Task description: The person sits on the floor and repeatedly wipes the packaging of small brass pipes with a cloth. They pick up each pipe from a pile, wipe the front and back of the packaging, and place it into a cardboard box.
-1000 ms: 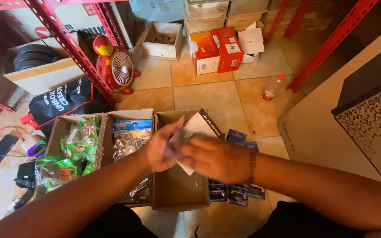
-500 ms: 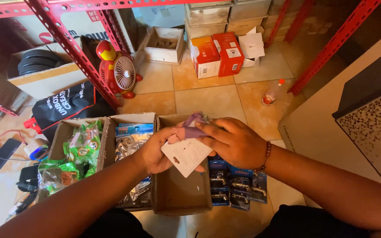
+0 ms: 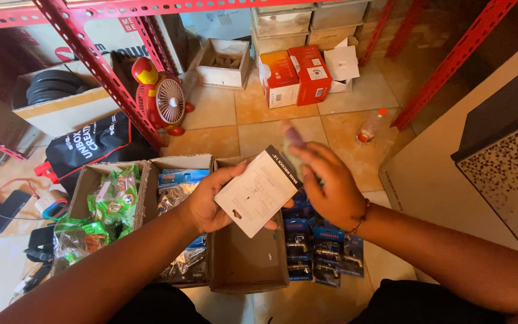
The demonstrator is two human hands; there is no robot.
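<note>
I see my left hand point(image 3: 208, 207) gripping a white printed card point(image 3: 258, 193) by its lower left edge, thumb on top and fingers under it, tilted so one corner points up toward the floor tiles. My right hand point(image 3: 330, 189) sits just beside the card's right edge, fingers curled around a small purple-tinted item point(image 3: 294, 137) that is too blurred for me to tell what it is; the fingertips pinch it above the card.

Both hands hover over an open cardboard box point(image 3: 248, 264) on the tiled floor point(image 3: 271, 129), whose near compartment shows bare brown bottom. To its left, touching it, another cardboard compartment holds clear and blue packets point(image 3: 178, 186), and further left a third holds green packets point(image 3: 112, 198). Right of the box, under my right wrist, blue blister packs with metal taps point(image 3: 325, 252) lie in a row on the floor.

Beyond, a red toy-shaped fan point(image 3: 163, 99) stands against a red shelf upright point(image 3: 100, 72), a black bag point(image 3: 88, 144) lies beside it, and two orange-red cartons point(image 3: 295, 75) stand well apart from the hands. A small bottle with a red cap point(image 3: 370, 127) lies on the tiles.
</note>
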